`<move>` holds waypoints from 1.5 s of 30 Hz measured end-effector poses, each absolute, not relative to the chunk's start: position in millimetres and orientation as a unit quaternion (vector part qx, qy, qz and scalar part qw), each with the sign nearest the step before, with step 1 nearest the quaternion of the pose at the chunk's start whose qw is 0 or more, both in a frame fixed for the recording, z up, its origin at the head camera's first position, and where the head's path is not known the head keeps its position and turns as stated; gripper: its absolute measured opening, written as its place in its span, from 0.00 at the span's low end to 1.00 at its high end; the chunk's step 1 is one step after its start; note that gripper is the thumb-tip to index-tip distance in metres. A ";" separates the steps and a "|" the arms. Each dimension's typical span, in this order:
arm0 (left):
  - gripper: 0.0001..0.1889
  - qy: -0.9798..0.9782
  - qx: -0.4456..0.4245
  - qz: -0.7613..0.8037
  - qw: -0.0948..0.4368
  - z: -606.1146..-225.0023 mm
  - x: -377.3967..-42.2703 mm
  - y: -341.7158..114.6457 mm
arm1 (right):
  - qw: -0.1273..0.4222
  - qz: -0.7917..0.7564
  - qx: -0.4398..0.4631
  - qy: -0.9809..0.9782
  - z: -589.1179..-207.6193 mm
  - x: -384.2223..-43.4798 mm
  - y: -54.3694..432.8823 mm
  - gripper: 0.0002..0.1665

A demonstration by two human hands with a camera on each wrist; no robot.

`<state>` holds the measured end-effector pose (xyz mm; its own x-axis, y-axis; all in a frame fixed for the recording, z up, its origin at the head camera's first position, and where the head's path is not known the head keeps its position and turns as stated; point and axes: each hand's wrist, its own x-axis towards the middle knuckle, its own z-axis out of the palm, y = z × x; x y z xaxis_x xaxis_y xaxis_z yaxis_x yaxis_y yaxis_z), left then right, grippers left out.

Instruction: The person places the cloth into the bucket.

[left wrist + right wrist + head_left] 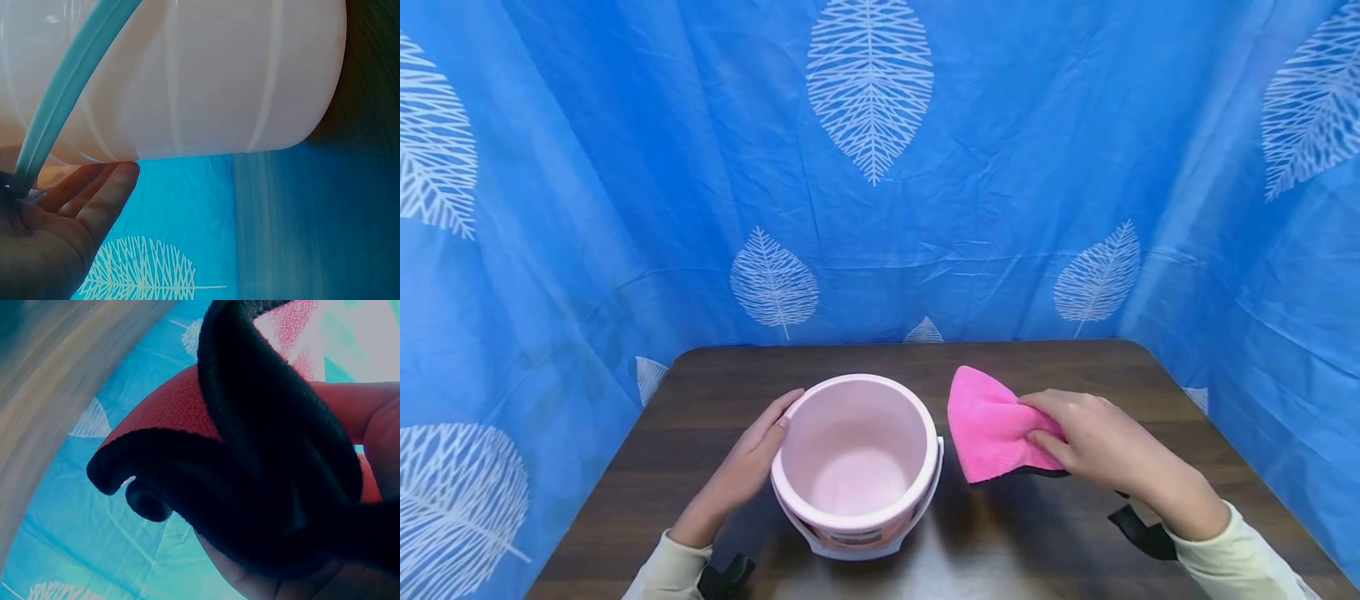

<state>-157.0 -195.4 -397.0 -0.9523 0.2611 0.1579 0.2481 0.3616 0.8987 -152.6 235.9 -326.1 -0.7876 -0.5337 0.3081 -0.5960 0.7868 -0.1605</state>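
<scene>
Steadying the pink bucket [856, 454] with the left hand [747, 467], fingers straight and lying flat against its outer wall, probably so it is not sliding on the dark counter [1045, 533]. Standing upright and empty near the front edge, its pale handle [59, 100] folded down along the side. Pinching the pink cloth [988, 425] with the right hand [1093, 442], thumb and fingers curled around one bunched edge, the dark underside [262, 481] showing. Resting just beside the bucket, not touching. Hanging behind, a blue leaf-printed curtain [868, 167].
</scene>
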 end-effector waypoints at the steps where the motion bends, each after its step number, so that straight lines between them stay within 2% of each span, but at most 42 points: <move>1: 0.25 0.825 0.153 0.543 0.006 -397.0 -156.7 -195.7 | 0.124 0.126 0.302 -0.937 -325.6 -152.9 235.4 0.25; 11: 0.25 0.825 0.151 0.545 0.012 -396.6 -158.2 -195.1 | 0.139 0.128 0.320 -0.928 -316.0 -155.7 227.8 0.24; 45: 0.25 0.822 0.155 0.548 0.007 -396.7 -158.0 -196.0 | 0.127 0.130 0.344 -0.921 -297.1 -163.2 195.9 0.23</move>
